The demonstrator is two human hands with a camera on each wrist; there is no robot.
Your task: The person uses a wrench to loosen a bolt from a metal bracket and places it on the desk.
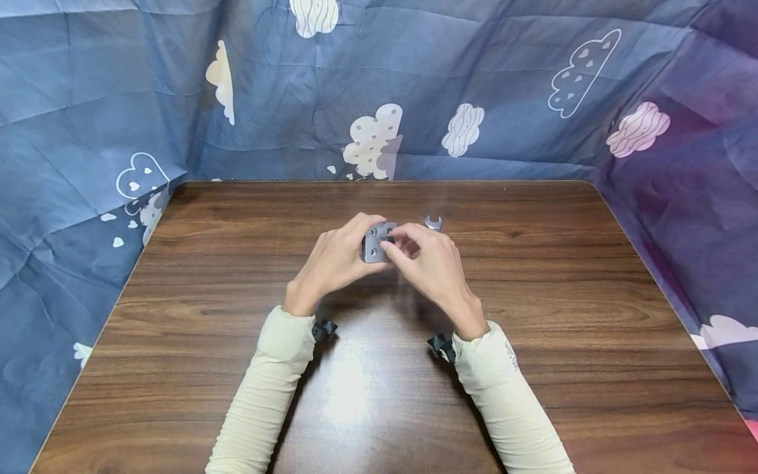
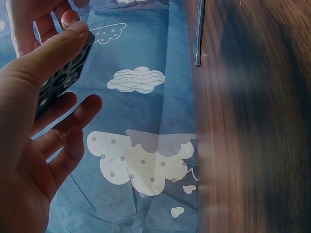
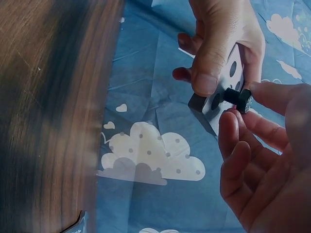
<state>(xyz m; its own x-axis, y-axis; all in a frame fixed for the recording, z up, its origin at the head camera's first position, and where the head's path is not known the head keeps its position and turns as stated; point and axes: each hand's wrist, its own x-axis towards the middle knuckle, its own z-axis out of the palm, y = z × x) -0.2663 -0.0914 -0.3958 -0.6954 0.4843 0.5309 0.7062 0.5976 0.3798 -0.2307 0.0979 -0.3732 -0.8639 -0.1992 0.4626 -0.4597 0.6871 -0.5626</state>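
Note:
My left hand grips a small grey metal block with several round holes, thumb on one edge and fingers on the other. In the right wrist view the block is tilted, its holed face toward my right hand. Between thumb and fingertips my right hand pinches a black hex bolt by its head. The bolt's shank points into the block's face at one of the holes. Both hands are held over the table, close together. Behind my right hand lies a wrench, its open jaw showing and its handle hidden.
The brown wood-grain table reaches back to a blue cloth with cloud prints, which also hangs at both sides. Black straps with bows sit at the cuffs of both pale sleeves.

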